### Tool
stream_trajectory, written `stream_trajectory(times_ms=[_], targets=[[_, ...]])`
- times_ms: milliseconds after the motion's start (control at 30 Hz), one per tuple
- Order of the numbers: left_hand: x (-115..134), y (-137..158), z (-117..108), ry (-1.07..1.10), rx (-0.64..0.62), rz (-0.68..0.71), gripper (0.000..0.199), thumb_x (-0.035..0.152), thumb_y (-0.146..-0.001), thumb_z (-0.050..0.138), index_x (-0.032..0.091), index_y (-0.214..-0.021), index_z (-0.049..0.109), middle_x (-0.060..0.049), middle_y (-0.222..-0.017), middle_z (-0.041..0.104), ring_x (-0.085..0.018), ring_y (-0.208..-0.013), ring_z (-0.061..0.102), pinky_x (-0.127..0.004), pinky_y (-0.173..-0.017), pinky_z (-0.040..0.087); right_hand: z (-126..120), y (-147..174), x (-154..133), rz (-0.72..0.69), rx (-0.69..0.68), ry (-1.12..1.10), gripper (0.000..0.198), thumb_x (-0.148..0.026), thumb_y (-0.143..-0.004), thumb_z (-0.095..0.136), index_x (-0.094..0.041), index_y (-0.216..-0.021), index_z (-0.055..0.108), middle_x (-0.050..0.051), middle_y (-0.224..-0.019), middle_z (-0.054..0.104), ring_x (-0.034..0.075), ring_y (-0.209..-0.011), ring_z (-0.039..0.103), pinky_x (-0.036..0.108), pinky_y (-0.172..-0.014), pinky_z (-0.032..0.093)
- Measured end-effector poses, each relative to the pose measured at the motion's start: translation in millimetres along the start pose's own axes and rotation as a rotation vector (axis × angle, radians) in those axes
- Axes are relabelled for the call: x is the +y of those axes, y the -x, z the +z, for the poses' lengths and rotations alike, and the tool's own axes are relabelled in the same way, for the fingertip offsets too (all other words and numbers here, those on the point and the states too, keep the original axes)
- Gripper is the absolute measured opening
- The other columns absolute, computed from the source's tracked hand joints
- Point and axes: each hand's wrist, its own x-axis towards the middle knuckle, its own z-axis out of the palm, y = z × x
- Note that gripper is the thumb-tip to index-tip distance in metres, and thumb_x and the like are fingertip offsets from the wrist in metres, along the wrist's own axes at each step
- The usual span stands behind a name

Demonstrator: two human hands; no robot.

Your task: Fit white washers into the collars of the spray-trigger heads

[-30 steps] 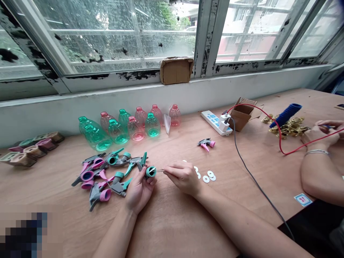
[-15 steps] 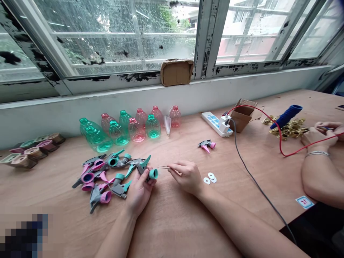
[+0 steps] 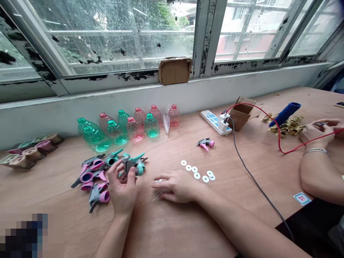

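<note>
My left hand [image 3: 122, 191] grips a grey spray-bottle trigger head [image 3: 128, 164] with a teal lever and teal collar, held above a pile of similar heads. Low over the table, my right hand [image 3: 178, 185] has its fingers around thin tweezers [image 3: 160, 192], partly hidden and blurred. A small white washer [image 3: 158, 181] shows at its fingertips. Several flat white ring washers [image 3: 197, 175] lie just beyond and right of that hand. Pink and grey trigger heads [image 3: 99, 193] lie left of my left hand.
Green and pink clear bottles [image 3: 116, 132] stand along the wall. A single pink trigger head [image 3: 206, 143] lies near a power strip [image 3: 212, 120]. Grey and red cables cross the right side, where another person's hands [image 3: 317, 134] are beside brass parts [image 3: 290, 129].
My left hand has moved left and up with the trigger head. My right hand has dropped toward the table and shifted left, exposing more washers.
</note>
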Motion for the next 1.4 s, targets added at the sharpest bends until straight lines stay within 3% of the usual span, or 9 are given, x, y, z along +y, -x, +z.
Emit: stream_trajectory(times_ms=[100, 167, 300, 433, 600, 767, 1000, 1400], targets=[[-4, -9, -7, -0.242, 0.047, 0.198, 0.050, 0.027, -0.081, 0.066, 0.027, -0.127, 0.046, -0.007, -0.120, 0.053, -0.016, -0.084, 0.064, -0.025, -0.063, 0.054, 0, -1, -1, 0.037, -0.051, -0.006, 0.027, -0.032, -0.091, 0.057, -0.025, -0.115, 0.065, 0.001, -0.124, 0.065, 0.019, -0.101, 0.063, 0.029, -0.082, 0.046], [-6, -13, -12, -0.392, 0.067, 0.240, 0.045, 0.029, -0.082, 0.064, 0.024, -0.124, 0.049, -0.010, -0.123, 0.052, -0.021, -0.095, 0.063, -0.034, -0.076, 0.055, -2, 0, 2, 0.112, -0.048, 0.001, 0.023, -0.031, -0.091, 0.056, -0.024, -0.110, 0.067, 0.001, -0.117, 0.067, 0.019, -0.095, 0.064, 0.029, -0.079, 0.046], [-3, -13, -17, -0.699, 0.092, 0.430, 0.036, 0.032, -0.083, 0.062, 0.022, -0.117, 0.053, -0.012, -0.122, 0.053, -0.031, -0.119, 0.050, -0.051, -0.102, 0.041, -8, 6, 8, 0.256, -0.010, 0.024, 0.018, -0.030, -0.090, 0.057, -0.023, -0.101, 0.071, 0.003, -0.112, 0.067, 0.018, -0.091, 0.063, 0.029, -0.077, 0.045], [-1, -2, -9, -0.724, -0.012, 0.571, 0.029, 0.031, -0.084, 0.060, 0.021, -0.111, 0.054, -0.013, -0.123, 0.051, -0.032, -0.123, 0.046, -0.052, -0.104, 0.037, -11, 9, 10, 0.355, 0.014, 0.026, 0.018, -0.030, -0.090, 0.058, -0.026, -0.101, 0.072, 0.003, -0.117, 0.064, 0.019, -0.095, 0.062, 0.028, -0.073, 0.044], [-11, 5, 2, -0.742, -0.186, 0.710, 0.024, 0.027, -0.086, 0.058, 0.021, -0.108, 0.053, -0.012, -0.115, 0.055, -0.030, -0.115, 0.051, -0.049, -0.102, 0.038, -9, 7, 11, 0.406, 0.047, 0.013, 0.030, -0.031, -0.088, 0.061, -0.022, -0.116, 0.065, 0.005, -0.117, 0.064, 0.021, -0.101, 0.061, 0.030, -0.078, 0.045], [-17, 7, 1, -0.775, -0.293, 0.678, 0.021, 0.026, -0.088, 0.056, 0.021, -0.107, 0.052, -0.011, -0.113, 0.055, -0.029, -0.111, 0.051, -0.047, -0.098, 0.040, -8, 8, 12, 0.452, 0.048, 0.025, 0.019, -0.031, -0.089, 0.058, -0.022, -0.102, 0.069, 0.003, -0.116, 0.064, 0.019, -0.095, 0.062, 0.029, -0.076, 0.045], [-18, 10, 1, -0.773, -0.356, 0.654, 0.019, 0.025, -0.089, 0.055, 0.022, -0.107, 0.052, -0.010, -0.112, 0.054, -0.029, -0.110, 0.050, -0.046, -0.097, 0.040, -8, 8, 11, 0.489, 0.088, 0.039, 0.026, -0.033, -0.087, 0.061, -0.024, -0.111, 0.065, 0.003, -0.120, 0.062, 0.021, -0.099, 0.061, 0.030, -0.075, 0.044], [-21, 6, 1, -0.799, -0.414, 0.664, 0.021, 0.027, -0.089, 0.055, 0.021, -0.108, 0.052, -0.010, -0.113, 0.054, -0.029, -0.110, 0.050, -0.047, -0.097, 0.041, -13, 4, 6, 0.548, 0.037, 0.084, 0.022, -0.032, -0.087, 0.059, -0.022, -0.106, 0.064, 0.005, -0.111, 0.067, 0.022, -0.102, 0.061, 0.031, -0.081, 0.045]])
